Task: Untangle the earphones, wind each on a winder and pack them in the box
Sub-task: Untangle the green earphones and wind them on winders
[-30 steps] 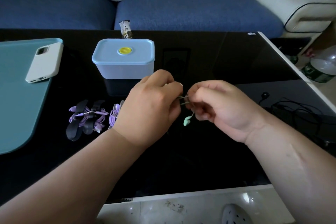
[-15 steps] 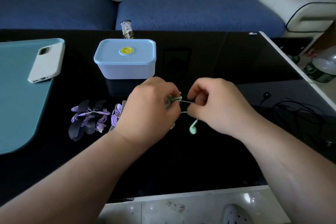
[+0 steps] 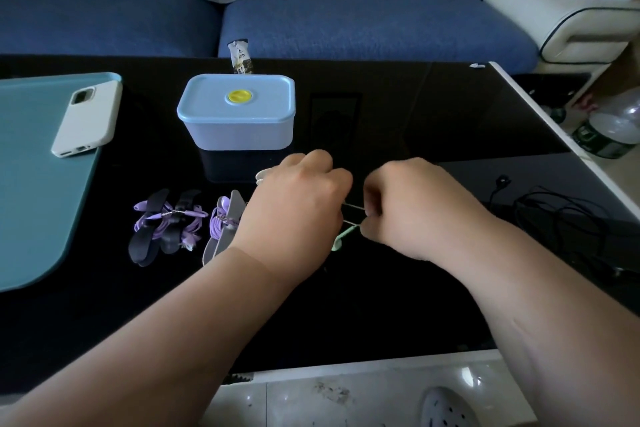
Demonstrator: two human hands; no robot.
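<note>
Left hand: our left hand point(image 3: 294, 211) sits at mid-frame, knuckles up, its grip closed with the fingers curled under. The cord runs out of its right side, so it holds the earphones; what else lies in the palm we cannot tell.
Right hand: our right hand point(image 3: 415, 208) is just right of the left one, close but apart from it. Its grip is a tight pinch of thumb and fingers on the cord.
Mint-green earphones: the mint-green earphones point(image 3: 341, 237), thin and wired, span the gap between our hands as two taut strands. One bud hangs just below the gap, above the tabletop.
Box: the pale blue rectangular plastic box point(image 3: 239, 128), with its lid on and a round yellow plug in the lid, stands in the upper centre, beyond our left hand.
Wound sets: purple earphones on a dark winder point(image 3: 166, 222) lie at centre left. A second purple set on a light grey winder point(image 3: 225, 222) lies just beside our left hand.
Tabletop: the glossy black tabletop point(image 3: 381, 305) carries all of this.
Left edge: a white phone point(image 3: 86, 118) lies on a teal mat point(image 3: 34, 201).
Right edge: a loose black cable point(image 3: 554, 215) lies on the tabletop.
</note>
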